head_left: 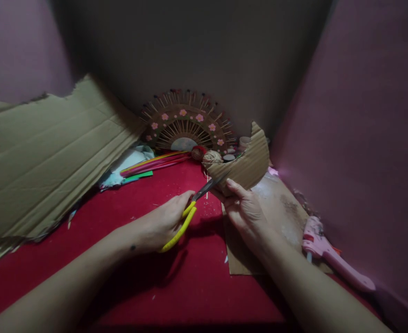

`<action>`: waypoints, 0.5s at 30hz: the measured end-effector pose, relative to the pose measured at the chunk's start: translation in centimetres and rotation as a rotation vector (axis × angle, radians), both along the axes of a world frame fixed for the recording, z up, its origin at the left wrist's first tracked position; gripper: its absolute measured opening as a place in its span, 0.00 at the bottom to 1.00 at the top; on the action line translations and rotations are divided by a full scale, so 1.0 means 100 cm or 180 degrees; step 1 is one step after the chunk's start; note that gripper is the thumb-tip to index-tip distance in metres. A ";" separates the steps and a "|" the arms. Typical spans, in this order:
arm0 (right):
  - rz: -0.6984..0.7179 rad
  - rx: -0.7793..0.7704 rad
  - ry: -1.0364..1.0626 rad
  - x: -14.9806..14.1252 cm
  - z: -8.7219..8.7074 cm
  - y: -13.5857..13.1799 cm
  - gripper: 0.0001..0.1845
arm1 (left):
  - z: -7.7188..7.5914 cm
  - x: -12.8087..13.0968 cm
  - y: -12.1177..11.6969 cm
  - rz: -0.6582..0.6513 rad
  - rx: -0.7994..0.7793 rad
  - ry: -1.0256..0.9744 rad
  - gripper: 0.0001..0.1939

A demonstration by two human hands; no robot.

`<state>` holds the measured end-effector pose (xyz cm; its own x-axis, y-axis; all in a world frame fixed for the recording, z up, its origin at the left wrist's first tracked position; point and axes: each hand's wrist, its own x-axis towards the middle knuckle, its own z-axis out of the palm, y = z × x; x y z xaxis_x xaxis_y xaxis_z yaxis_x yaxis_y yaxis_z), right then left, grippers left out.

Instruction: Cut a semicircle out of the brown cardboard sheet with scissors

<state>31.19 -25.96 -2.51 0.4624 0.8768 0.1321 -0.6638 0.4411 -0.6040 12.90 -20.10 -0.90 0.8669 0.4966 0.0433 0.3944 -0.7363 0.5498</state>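
My left hand (171,217) is closed round the yellow handles of a pair of scissors (179,233). Their dark blades point up and right and meet the lower left part of a curved, crescent-shaped piece of cardboard (254,159). How far the blades are apart is hard to make out. Gripping that cardboard from below is my right hand (244,208), its thumb on the near face and the other fingers mostly hidden behind. The piece is raised above the red cloth (141,282), its pointed end upward.
Large torn cardboard sheets (51,162) lean at left. A fan-shaped decoration (199,111) with pink flowers stands behind yarn balls (212,157) and coloured sticks (155,163). At right, a pink glue gun (329,252) lies by a cardboard sheet (240,259) on the table.
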 end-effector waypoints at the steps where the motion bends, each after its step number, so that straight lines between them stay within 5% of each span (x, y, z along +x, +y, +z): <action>1: 0.0000 -0.0008 -0.0029 0.000 -0.001 0.000 0.20 | 0.000 0.000 0.000 -0.0001 0.0007 -0.0023 0.16; 8: 0.0026 -0.0010 -0.0073 -0.001 -0.003 0.001 0.19 | 0.003 0.005 -0.004 0.0049 0.0115 -0.0061 0.14; 15: 0.0028 -0.0040 -0.0041 -0.004 -0.006 0.002 0.19 | 0.004 0.009 -0.008 0.0693 0.0693 0.0804 0.17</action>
<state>30.81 -25.80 -3.11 0.4531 0.8824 0.1268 -0.6598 0.4276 -0.6179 13.80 -20.94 -0.53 0.7393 0.6726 -0.0333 0.6568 -0.7093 0.2560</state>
